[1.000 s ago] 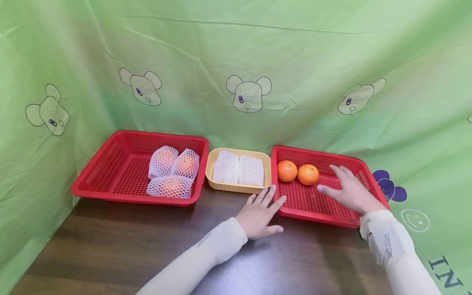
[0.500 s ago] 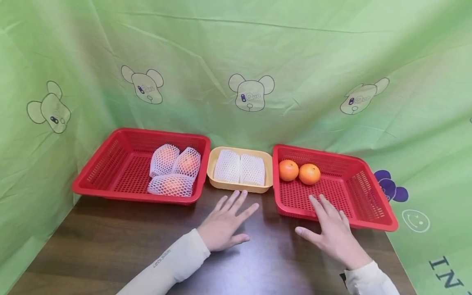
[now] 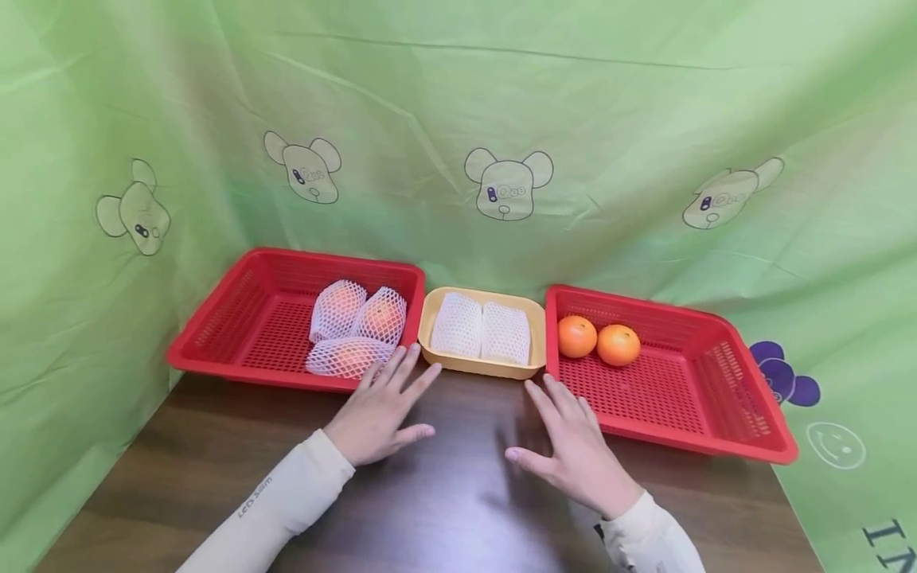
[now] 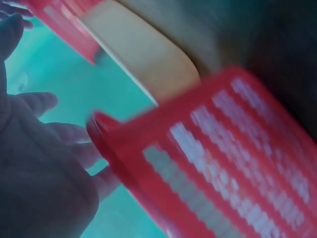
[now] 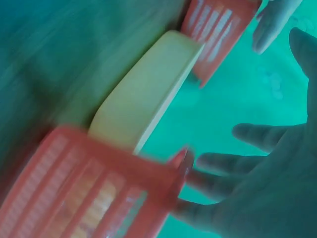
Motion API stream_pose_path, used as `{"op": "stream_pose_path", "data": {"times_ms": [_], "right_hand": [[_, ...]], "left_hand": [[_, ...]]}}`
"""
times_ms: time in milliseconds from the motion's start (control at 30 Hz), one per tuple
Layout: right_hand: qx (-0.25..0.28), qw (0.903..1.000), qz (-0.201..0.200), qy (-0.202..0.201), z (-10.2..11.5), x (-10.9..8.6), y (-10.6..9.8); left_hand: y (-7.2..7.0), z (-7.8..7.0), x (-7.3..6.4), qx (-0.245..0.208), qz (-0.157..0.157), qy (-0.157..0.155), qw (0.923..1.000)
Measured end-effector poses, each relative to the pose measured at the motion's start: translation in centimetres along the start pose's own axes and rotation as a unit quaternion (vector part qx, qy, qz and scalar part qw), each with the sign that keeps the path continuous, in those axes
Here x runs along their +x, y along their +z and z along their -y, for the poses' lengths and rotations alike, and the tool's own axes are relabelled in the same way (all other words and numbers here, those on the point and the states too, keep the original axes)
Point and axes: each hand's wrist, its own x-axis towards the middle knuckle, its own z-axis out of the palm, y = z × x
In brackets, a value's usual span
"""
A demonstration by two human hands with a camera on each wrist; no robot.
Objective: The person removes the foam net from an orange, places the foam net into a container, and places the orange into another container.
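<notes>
My left hand (image 3: 380,414) is spread with straight fingers, its fingertips overlapping the front right corner of the left red basket (image 3: 222,364) in the head view. Nothing is held in it. Inside that basket lie three oranges (image 3: 382,316) in white foam nets. My right hand (image 3: 580,450), also bare and spread, hovers by the front left corner of the right red basket (image 3: 709,442). Two bare oranges (image 3: 618,344) rest at that basket's left end. Between the baskets, a yellow tray (image 3: 487,368) holds two white foam-net bundles (image 3: 505,333). Both wrist views show extended fingers (image 4: 74,133) close to a basket rim.
The baskets and tray stand in a row along the back of a dark wooden table (image 3: 458,477). Behind them hangs a green curtain (image 3: 401,103) with printed bear heads, which also closes off the left and right sides.
Both hands have moved left, the right one out from over the right basket toward its front corner. The left hand has shifted from near the tray to the left basket. The fruit stays put.
</notes>
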Motion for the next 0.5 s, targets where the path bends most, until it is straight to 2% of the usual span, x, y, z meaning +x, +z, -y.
{"op": "stream_pose_path", "data": {"times_ms": [233, 500], "right_hand": [[0.001, 0.9995, -0.002, -0.031, 2.7, 3.8, 2.2], [0.033, 0.9975, 0.043, -0.045, 6.5, 8.3, 4.8]], "left_hand": [[-0.9, 2.9, -0.7, 0.000, 0.008, -0.046, 0.9989], [-1.8, 6.3, -1.9, 0.013, 0.026, -0.096, 0.9950]]}}
